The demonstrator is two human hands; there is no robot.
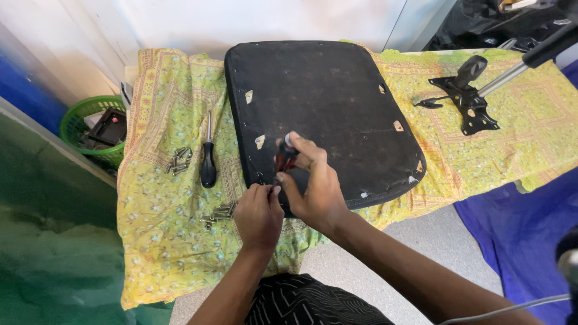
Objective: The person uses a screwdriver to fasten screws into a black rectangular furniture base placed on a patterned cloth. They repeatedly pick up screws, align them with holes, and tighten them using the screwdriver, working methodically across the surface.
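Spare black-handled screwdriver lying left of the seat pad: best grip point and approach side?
Probably the fat black handle of the screwdriver, taken from above or from its left. It lies flat on the cloth, handle toward the person, thin shaft pointing away. The seat pad crowds its right; screws lie to its left.

tool tip: the right hand (316, 186) is covering the end of the tool (284, 155) on the seat pad (325, 108), so the tip cannot be told
left fingertips: hiding behind the right hand
lever (545, 51): running off the edge, right of the pad
basket (90, 129) contents: too dark to tell
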